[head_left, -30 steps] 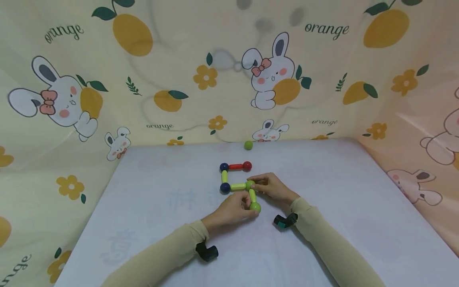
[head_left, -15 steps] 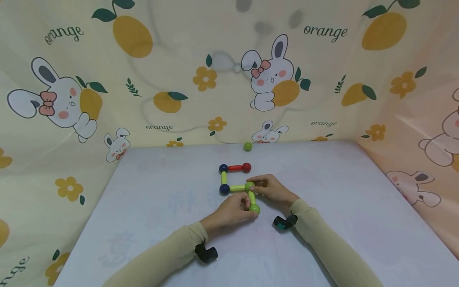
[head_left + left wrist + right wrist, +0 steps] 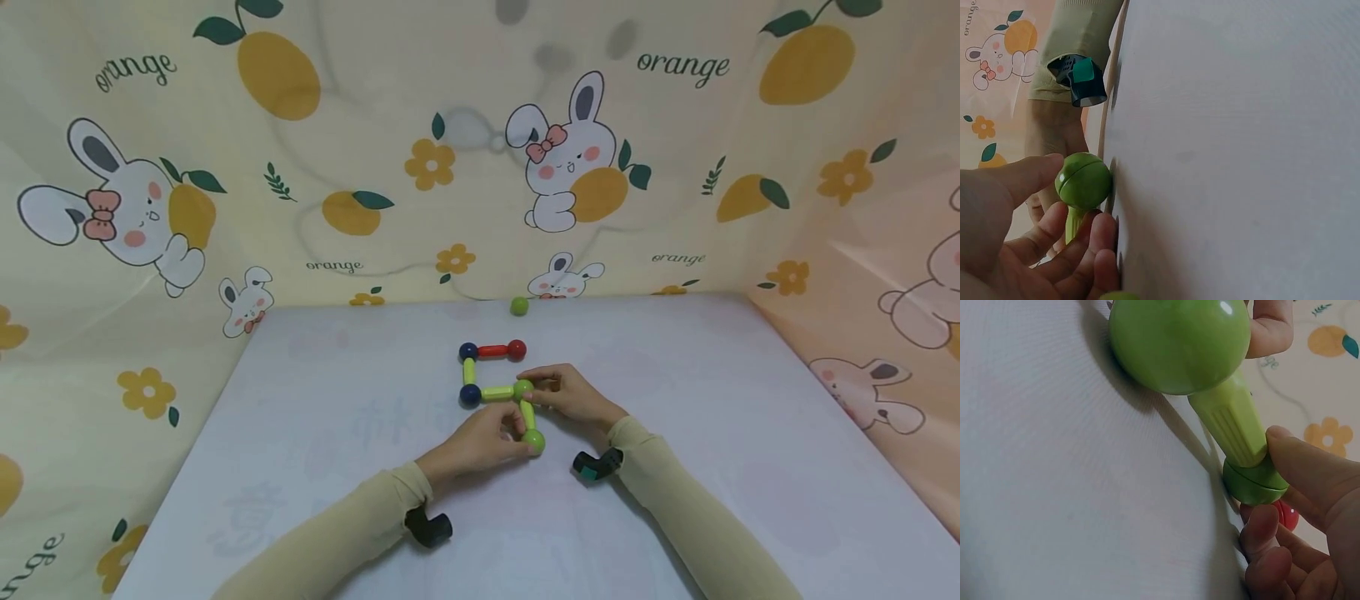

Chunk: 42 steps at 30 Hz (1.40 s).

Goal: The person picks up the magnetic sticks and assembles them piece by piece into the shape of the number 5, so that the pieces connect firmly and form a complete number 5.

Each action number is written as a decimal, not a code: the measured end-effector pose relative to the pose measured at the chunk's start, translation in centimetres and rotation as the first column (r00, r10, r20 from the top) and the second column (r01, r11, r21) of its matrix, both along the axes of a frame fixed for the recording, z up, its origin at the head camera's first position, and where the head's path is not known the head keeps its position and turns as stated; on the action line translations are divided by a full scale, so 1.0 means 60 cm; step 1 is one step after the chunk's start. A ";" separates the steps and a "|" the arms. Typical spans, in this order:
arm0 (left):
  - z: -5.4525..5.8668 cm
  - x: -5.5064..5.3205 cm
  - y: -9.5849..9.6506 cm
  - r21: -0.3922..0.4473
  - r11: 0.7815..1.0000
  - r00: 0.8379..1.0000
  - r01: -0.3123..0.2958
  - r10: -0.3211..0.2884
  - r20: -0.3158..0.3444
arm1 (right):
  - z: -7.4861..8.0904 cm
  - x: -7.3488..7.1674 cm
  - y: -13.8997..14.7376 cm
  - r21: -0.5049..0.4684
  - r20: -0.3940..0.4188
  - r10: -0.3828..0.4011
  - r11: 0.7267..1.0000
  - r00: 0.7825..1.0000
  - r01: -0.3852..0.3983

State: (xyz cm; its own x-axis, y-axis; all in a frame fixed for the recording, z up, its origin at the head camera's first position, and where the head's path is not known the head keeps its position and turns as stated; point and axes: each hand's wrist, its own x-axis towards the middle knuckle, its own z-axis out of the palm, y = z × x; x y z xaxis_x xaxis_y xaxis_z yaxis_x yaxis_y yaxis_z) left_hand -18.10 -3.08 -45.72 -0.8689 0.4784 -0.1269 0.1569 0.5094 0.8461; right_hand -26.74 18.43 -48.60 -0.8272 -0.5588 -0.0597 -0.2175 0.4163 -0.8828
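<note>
Magnetic sticks and balls form a zigzag chain on the white table. In the head view my left hand (image 3: 476,442) holds the nearest green ball (image 3: 535,442), thumb against it and fingers curled by the yellow-green stick (image 3: 528,414). The left wrist view shows the thumb touching this green ball (image 3: 1084,181). At the stick's other end, my right hand (image 3: 573,394) pinches a second green ball (image 3: 523,388) between thumb and fingers. Another yellow-green stick (image 3: 497,392) joins that ball to a dark blue ball (image 3: 470,395).
Beyond, a yellow-green stick (image 3: 469,372) leads to another dark blue ball (image 3: 468,352), then a red stick (image 3: 492,351) and red ball (image 3: 517,350). A loose green ball (image 3: 519,307) lies at the table's back edge, before a printed cloth (image 3: 285,233).
The nearest green ball and my left hand have shifted very slightly toward the near side. My right hand stays on its ball, and the rest of the chain looks the same.
</note>
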 end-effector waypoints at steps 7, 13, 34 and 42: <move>-0.001 -0.001 -0.010 0.011 1.000 1.000 0.006 -0.006 0.030 | 0.003 0.002 -0.002 0.006 0.002 0.004 1.000 1.000 -0.004; -0.002 -0.003 -0.024 0.038 0.999 0.995 -0.023 0.019 0.100 | 0.002 0.002 0.000 0.021 -0.007 -0.008 1.000 1.000 0.008; 0.014 -0.001 -0.118 -0.015 0.999 0.999 -0.032 0.033 0.043 | 0.017 0.048 0.012 0.057 -0.060 -0.013 0.998 0.998 0.017; 0.005 0.007 -0.147 -0.098 0.995 0.999 0.004 -0.001 0.036 | 0.021 0.077 0.024 0.053 -0.030 0.034 0.998 0.999 -0.032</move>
State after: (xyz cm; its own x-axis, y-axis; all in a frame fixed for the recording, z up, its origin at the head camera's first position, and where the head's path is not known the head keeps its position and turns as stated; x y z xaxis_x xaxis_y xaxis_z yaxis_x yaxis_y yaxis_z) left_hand -17.66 -11.92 -45.45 -0.8618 0.4642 -0.2043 0.1286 0.5896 0.7974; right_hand -22.10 19.89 -47.33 -0.8101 -0.5828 -0.0643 -0.2590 0.4540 -0.8525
